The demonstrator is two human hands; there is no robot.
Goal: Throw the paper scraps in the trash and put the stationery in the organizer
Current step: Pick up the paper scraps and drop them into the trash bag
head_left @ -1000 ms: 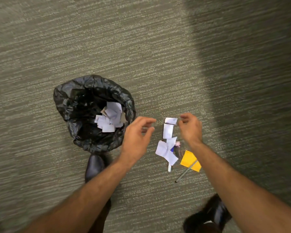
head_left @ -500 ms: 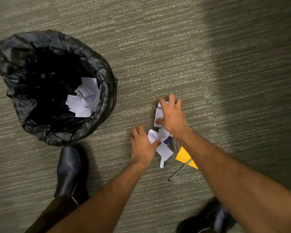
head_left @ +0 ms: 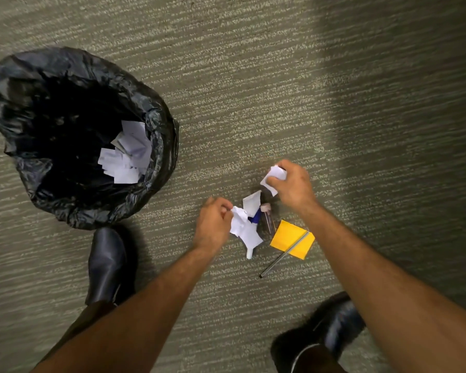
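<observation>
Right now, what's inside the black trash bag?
White paper scraps lie piled against the near right side of the trash bag. The rest of the inside is dark, so anything deeper or under the scraps cannot be seen.

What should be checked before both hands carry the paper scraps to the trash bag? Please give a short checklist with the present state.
1. Right hand holds a scrap: ok, a white scrap is pinched in its fingers.
2. Left hand holds a scrap: ok, its fingers are closed on crumpled white paper.
3. No stationery caught in the left grasp: cannot tell, a blue and white pen lies under that paper.
4. Trash bag open: ok, mouth wide, earlier scraps inside.
5. All scraps collected: not ok, one white piece lies loose between the hands.
6. Stationery left on the carpet: ok, yellow sticky notes and a thin grey pen are untouched.
</observation>
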